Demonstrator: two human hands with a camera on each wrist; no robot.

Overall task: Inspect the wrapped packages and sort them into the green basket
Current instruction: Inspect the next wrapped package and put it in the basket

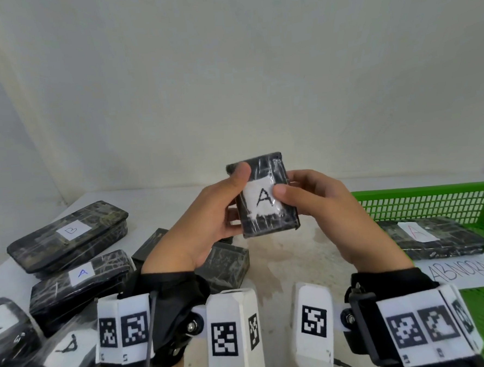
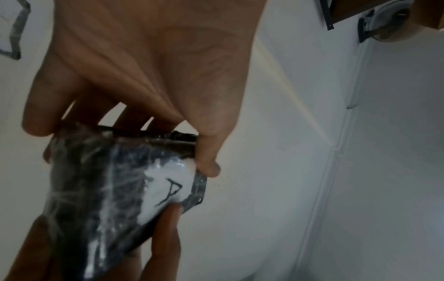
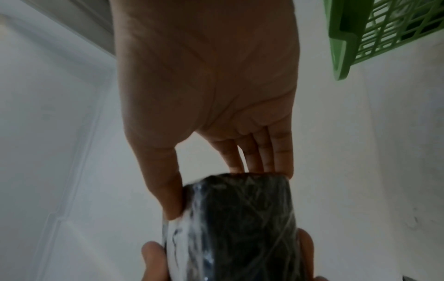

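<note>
A small black package [image 1: 264, 199] wrapped in clear film, with a white label marked A, is held up above the table between both hands. My left hand [image 1: 219, 210] grips its left side, thumb on the top left corner. My right hand [image 1: 306, 196] grips its right side, thumb on the label. The left wrist view shows the package [image 2: 115, 190] pinched by the left hand [image 2: 153, 98]. Seen from the right wrist, the package [image 3: 240, 218] sits between the thumb and fingers of the right hand [image 3: 216, 95]. The green basket [image 1: 423, 203] [image 3: 374, 32] stands at the right.
One long wrapped package labelled A [image 1: 434, 236] lies in the basket beside a paper sign reading ABNORMAL [image 1: 467, 271]. Several more wrapped packages lie at the left, among them one labelled B [image 1: 68, 236] and one labelled A [image 1: 79, 281]. A smaller package [image 1: 228, 263] lies under my left hand.
</note>
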